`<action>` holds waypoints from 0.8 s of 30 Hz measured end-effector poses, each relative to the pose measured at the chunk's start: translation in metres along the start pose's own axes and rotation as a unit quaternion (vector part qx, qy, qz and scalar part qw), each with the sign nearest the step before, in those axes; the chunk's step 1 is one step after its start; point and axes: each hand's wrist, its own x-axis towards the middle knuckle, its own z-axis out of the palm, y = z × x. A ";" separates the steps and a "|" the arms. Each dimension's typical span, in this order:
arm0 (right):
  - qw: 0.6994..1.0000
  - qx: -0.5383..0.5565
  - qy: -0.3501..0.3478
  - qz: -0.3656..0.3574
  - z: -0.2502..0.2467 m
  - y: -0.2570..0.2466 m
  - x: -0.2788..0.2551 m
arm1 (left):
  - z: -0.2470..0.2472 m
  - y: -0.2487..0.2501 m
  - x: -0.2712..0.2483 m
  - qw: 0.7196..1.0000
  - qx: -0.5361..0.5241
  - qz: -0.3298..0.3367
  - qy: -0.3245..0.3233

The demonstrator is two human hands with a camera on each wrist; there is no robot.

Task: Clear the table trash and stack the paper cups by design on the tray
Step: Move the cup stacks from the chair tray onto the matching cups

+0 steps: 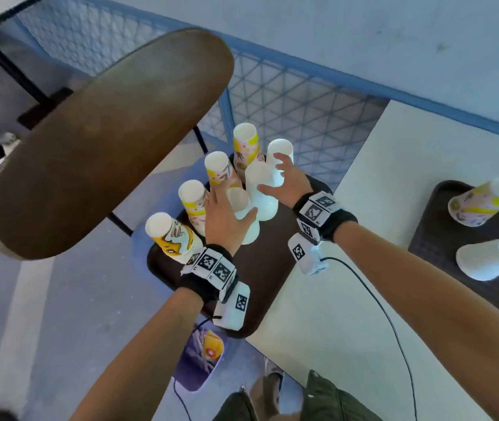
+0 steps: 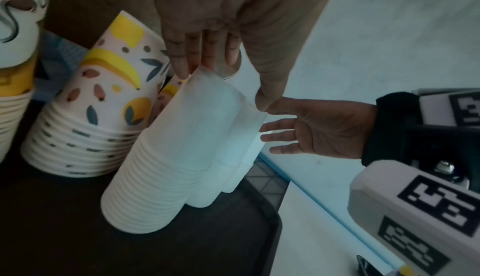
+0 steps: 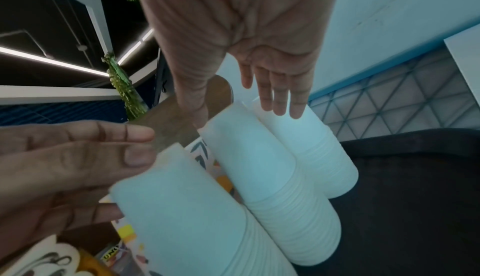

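A dark brown tray (image 1: 268, 268) at the table corner carries upturned cup stacks. Patterned stacks (image 1: 195, 205) form the left row, and a banana-print one (image 2: 103, 100) shows in the left wrist view. Three plain white stacks stand in the right row: near (image 1: 246, 226), middle (image 1: 261, 192) and far (image 1: 280, 148). My left hand (image 1: 227, 205) lies over the near white stack (image 2: 176, 157), its straight fingers (image 2: 207, 55) touching the top. My right hand (image 1: 281, 177) is spread open against the middle (image 3: 272, 167) and far (image 3: 324, 147) white stacks, holding nothing.
A second dark tray (image 1: 430, 238) at the right holds a patterned cup (image 1: 479, 205) and a white cup (image 1: 491, 259), both on their sides. A brown round seat (image 1: 105, 141) stands left of the table. A purple bag (image 1: 202, 360) with trash sits below the table edge.
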 end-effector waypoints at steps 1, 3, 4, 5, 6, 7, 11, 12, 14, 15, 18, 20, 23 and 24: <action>1.000 -0.006 -0.005 0.002 0.004 0.001 0.004 | 0.003 -0.005 0.002 1.000 -0.022 -0.005 -0.008; 1.000 -0.004 -0.010 0.000 0.009 0.002 0.007 | 0.009 -0.015 0.003 0.998 -0.066 -0.016 -0.018; 1.000 0.001 -0.008 -0.003 0.011 0.003 0.007 | 0.010 -0.019 0.003 0.996 -0.085 -0.020 -0.021; 1.000 0.006 -0.003 -0.009 0.013 0.004 0.007 | 0.011 -0.023 0.003 0.995 -0.098 -0.023 -0.023; 1.000 0.010 0.003 -0.017 0.015 0.004 0.006 | 0.011 -0.025 0.003 0.994 -0.103 -0.021 -0.023; 1.000 0.014 0.010 -0.026 0.017 0.005 0.005 | 0.011 -0.026 0.002 0.994 -0.101 -0.016 -0.024; 0.998 0.016 0.044 -0.037 0.023 0.016 -0.002 | 0.006 -0.030 -0.006 0.995 -0.096 0.002 -0.033; 0.998 0.011 0.046 -0.032 0.024 0.020 -0.005 | 0.004 -0.031 -0.010 0.994 -0.101 0.006 -0.033; 0.999 0.001 0.044 -0.024 0.025 0.029 -0.014 | 0.001 -0.035 -0.019 0.994 -0.101 0.009 -0.028; 0.999 -0.003 0.043 -0.021 0.025 0.034 -0.018 | 0.000 -0.037 -0.024 0.995 -0.096 0.005 -0.029; 0.999 -0.012 0.042 -0.011 0.029 0.046 -0.031 | 0.000 -0.047 -0.039 0.996 -0.087 -0.006 -0.029; 0.999 -0.018 0.046 -0.006 0.033 0.052 -0.037 | 0.003 -0.056 -0.047 0.994 -0.105 -0.024 -0.032; 0.999 -0.011 0.051 0.011 0.041 0.059 -0.043 | 0.009 -0.064 -0.056 0.983 -0.154 -0.077 -0.061; 0.999 -0.002 0.047 0.024 0.044 0.061 -0.044 | 0.010 -0.066 -0.058 0.977 -0.177 -0.097 -0.071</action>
